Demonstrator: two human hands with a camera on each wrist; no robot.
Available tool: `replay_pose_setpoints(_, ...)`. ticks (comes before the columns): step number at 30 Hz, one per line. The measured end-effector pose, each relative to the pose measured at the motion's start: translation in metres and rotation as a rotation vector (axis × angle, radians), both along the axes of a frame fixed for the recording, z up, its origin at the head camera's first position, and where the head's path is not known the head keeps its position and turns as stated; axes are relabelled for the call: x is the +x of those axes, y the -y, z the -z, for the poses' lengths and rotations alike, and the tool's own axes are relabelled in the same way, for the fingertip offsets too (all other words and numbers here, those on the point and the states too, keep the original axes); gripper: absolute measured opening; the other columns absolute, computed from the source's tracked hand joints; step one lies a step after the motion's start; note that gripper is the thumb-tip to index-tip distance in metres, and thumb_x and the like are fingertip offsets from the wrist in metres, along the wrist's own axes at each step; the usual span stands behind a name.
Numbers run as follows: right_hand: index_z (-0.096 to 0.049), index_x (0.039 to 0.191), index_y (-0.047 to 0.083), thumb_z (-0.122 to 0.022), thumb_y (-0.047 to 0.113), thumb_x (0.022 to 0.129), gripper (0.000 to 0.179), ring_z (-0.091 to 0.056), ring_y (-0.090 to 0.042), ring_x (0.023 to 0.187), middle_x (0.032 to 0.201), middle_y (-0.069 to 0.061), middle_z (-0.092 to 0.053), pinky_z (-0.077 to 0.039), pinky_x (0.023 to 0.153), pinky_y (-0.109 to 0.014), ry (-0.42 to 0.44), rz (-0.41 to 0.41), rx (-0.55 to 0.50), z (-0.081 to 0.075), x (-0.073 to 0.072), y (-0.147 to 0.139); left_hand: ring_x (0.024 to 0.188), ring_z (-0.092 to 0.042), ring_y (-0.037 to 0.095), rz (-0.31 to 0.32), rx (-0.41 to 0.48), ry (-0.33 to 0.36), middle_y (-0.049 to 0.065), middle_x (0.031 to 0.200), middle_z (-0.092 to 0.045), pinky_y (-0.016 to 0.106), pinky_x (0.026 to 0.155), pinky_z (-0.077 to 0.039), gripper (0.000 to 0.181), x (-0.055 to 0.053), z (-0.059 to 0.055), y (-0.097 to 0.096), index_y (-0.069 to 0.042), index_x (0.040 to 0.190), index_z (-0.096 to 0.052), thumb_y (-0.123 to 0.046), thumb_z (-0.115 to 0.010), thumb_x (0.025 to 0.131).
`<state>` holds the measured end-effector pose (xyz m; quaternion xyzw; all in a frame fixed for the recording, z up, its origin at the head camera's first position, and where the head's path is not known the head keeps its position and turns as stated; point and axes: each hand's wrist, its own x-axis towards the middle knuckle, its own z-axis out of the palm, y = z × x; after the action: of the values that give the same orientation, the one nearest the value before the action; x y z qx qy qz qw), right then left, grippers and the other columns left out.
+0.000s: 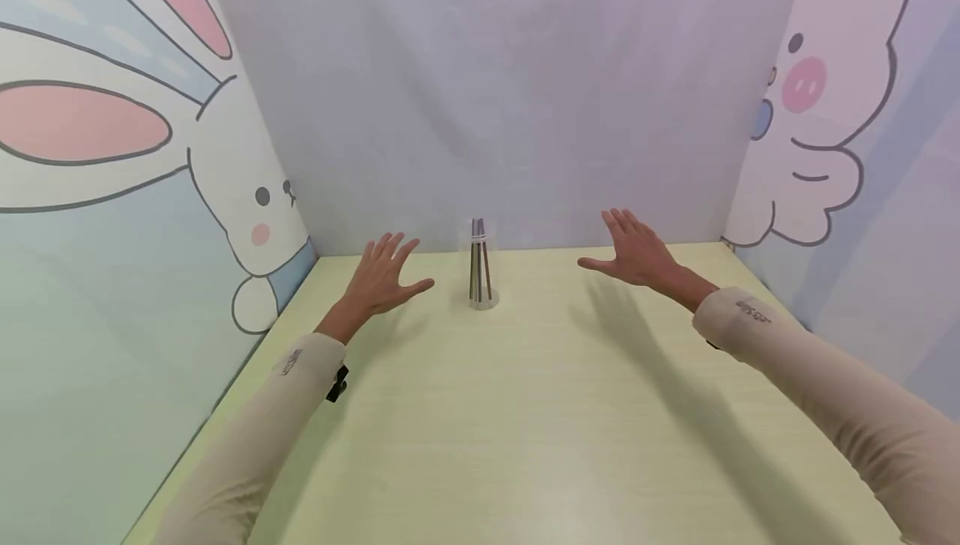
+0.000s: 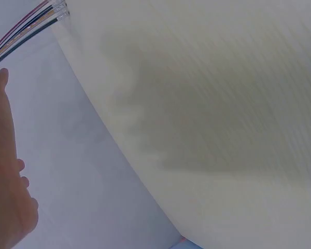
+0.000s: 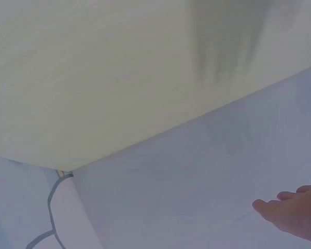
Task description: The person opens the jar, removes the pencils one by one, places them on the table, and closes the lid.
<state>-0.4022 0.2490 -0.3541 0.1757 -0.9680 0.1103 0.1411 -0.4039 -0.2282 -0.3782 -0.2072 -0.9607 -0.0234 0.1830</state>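
Observation:
A clear container (image 1: 491, 298) stands upright near the back of the table, with several thin dark and coloured sticks (image 1: 480, 270) inside; their exact kind is too small to tell. My left hand (image 1: 380, 277) hovers to its left, fingers spread and thumb pointing at it, not touching. Farther off on the right, my right hand (image 1: 637, 253) is held in the air with its thumb out and holds nothing. The left wrist view shows red, black, orange and green sticks (image 2: 22, 32) beyond the left thumb. Only part of the right hand (image 3: 295, 211) appears in the right wrist view.
The pale wooden table (image 1: 525, 412) meets a grey cloth wall (image 1: 510, 95) behind the container. A side panel with a rabbit drawing (image 1: 240, 162) stands on the left, another with a white cartoon figure (image 1: 832, 137) on the right. Both arms cast shadows on the tabletop.

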Motion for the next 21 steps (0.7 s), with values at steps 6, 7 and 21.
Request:
replay_pose_setpoints(6, -0.02, 0.151, 0.0, -0.061, 0.069, 0.079, 0.107, -0.013, -0.038, 0.144, 0.155, -0.023, -0.02, -0.018, 0.112, -0.057, -0.008, -0.01, 0.001, -0.003, 0.001, 0.003, 0.144, -0.015, 0.034, 0.015, 0.028, 0.016, 0.014, 0.155, -0.025, 0.055, 0.115, -0.007, 0.092, 0.001, -0.002, -0.006, -0.018, 0.15, -0.029, -0.072, -0.055, 0.08)
replay_pose_setpoints(7, -0.02, 0.151, 0.001, -0.06, 0.069, 0.079, 0.107, -0.013, -0.038, 0.144, 0.155, -0.022, -0.02, -0.018, 0.112, -0.057, -0.006, -0.01, 0.001, -0.003, 0.0, 0.004, 0.145, -0.014, 0.033, 0.013, 0.032, 0.022, 0.013, 0.155, -0.025, 0.054, 0.115, -0.007, 0.092, 0.001, -0.002, -0.007, -0.019, 0.15, -0.029, -0.072, -0.055, 0.08)
replay_pose_setpoints(21, -0.017, 0.152, 0.005, -0.06, 0.071, 0.078, 0.108, -0.013, -0.036, 0.145, 0.156, -0.019, -0.02, -0.022, 0.109, -0.06, 0.017, -0.025, -0.008, -0.006, 0.0, 0.016, 0.144, -0.018, 0.032, 0.057, 0.101, 0.041, 0.012, 0.154, -0.029, 0.053, 0.116, -0.009, 0.091, -0.001, 0.001, -0.012, -0.017, 0.149, -0.031, -0.07, -0.057, 0.081)
